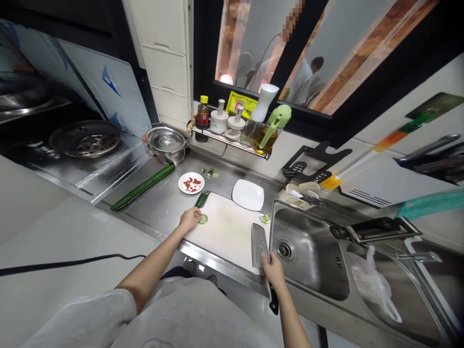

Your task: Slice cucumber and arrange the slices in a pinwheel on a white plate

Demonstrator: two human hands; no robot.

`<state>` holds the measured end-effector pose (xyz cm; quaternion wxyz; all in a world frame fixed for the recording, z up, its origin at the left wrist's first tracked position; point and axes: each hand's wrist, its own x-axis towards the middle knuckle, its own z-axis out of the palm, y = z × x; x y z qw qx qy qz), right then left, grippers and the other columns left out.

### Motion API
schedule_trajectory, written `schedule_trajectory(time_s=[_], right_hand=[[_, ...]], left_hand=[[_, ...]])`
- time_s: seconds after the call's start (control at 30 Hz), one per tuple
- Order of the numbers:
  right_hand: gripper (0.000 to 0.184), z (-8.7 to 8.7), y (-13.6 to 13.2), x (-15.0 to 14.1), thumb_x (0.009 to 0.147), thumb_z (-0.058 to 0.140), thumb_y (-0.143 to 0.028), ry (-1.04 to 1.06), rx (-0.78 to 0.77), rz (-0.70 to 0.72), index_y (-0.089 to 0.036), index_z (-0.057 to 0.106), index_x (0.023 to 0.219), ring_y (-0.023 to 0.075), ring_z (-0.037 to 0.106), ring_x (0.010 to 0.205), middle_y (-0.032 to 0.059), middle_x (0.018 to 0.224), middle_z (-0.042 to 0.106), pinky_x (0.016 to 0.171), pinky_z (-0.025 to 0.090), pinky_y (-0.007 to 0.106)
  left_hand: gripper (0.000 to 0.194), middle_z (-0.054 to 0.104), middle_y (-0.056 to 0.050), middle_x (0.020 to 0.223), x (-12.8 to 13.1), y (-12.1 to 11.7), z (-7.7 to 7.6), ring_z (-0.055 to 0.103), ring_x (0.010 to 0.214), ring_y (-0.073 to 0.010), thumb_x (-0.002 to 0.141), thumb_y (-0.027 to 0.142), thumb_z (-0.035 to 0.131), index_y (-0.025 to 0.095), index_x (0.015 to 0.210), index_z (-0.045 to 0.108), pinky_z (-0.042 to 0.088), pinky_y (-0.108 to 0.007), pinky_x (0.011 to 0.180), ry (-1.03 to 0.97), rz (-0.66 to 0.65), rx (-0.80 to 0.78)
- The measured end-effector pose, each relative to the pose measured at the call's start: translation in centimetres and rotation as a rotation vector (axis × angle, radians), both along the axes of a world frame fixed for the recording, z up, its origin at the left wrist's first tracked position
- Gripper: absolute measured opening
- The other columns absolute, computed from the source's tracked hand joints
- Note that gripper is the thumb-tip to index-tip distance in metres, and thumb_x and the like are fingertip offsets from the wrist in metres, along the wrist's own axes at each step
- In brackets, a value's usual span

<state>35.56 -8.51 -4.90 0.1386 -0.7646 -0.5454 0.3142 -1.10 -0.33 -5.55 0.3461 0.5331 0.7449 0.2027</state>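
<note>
My left hand (190,219) is at the left end of the white cutting board (228,227), its fingers pinched at a small stack of cucumber slices (203,219). Just beyond it, a cut piece of cucumber (201,199) lies at the board's corner. On the right side, my right hand (274,271) is closed round a cleaver (258,241) where the blade meets the black handle. The blade lies flat, or nearly so, over the board's right edge. A few more cucumber slices (265,219) rest at the far right corner. Part of the left fingertips is hard to make out.
Behind the board stand a white dish (248,195) and a plate of chopped red pieces (191,183). A whole cucumber (143,187) and a lidded steel pot (166,143) are at left. The sink (308,251) borders the board on the right. A seasoning rack (232,137) hangs behind.
</note>
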Motion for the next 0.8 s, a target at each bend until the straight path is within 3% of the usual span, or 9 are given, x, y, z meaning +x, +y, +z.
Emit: schedule_trajectory(time_s=[0.27, 0.47, 0.67, 0.8], right_hand=[[0.042, 1.2, 2.1, -1.6, 0.088, 0.041, -0.037, -0.211, 0.04, 0.019, -0.012, 0.052, 0.12, 0.0247, 0.064, 0.09, 0.0132, 0.097, 0.068, 0.073, 0.044, 0.03], [0.04, 2.0, 1.4, -3.6, 0.097, 0.033, -0.039, -0.517, -0.042, -0.018, -0.014, 0.051, 0.121, 0.0245, 0.063, 0.092, 0.017, 0.113, 0.06, 0.074, 0.043, 0.032], [0.033, 2.4, 1.4, -4.3, 0.096, 0.037, -0.039, -0.666, -0.076, -0.003, -0.016, 0.057, 0.109, 0.0278, 0.054, 0.107, 0.0153, 0.108, 0.058, 0.073, 0.043, 0.032], [0.033, 2.8, 2.1, -3.9, 0.094, 0.041, -0.038, -0.636, -0.071, -0.038, -0.018, 0.056, 0.116, 0.0256, 0.053, 0.105, 0.0138, 0.114, 0.055, 0.077, 0.042, 0.032]], left_hand=[[0.015, 0.067, -0.003, 0.096, 0.5, -0.2, 0.6, 0.058, 0.097, -0.0181, 0.08, 0.024, 0.059, 0.023, 0.094, 0.063, 0.038, -0.029, 0.085, 0.202, -0.076, 0.042], [0.017, 0.066, -0.005, 0.103, 1.2, -1.3, 0.3, 0.057, 0.1, -0.0202, 0.082, 0.025, 0.055, 0.021, 0.094, 0.065, 0.04, -0.032, 0.089, 0.211, -0.099, 0.155], [0.019, 0.067, -0.003, 0.1, 2.4, -3.4, -0.1, 0.059, 0.094, -0.0189, 0.084, 0.028, 0.051, 0.024, 0.093, 0.067, 0.043, -0.032, 0.086, 0.176, -0.132, 0.276], [0.02, 0.068, -0.003, 0.098, 2.8, -4.2, -0.3, 0.06, 0.096, -0.0205, 0.084, 0.032, 0.049, 0.024, 0.088, 0.066, 0.044, -0.034, 0.088, 0.147, -0.123, 0.377]])
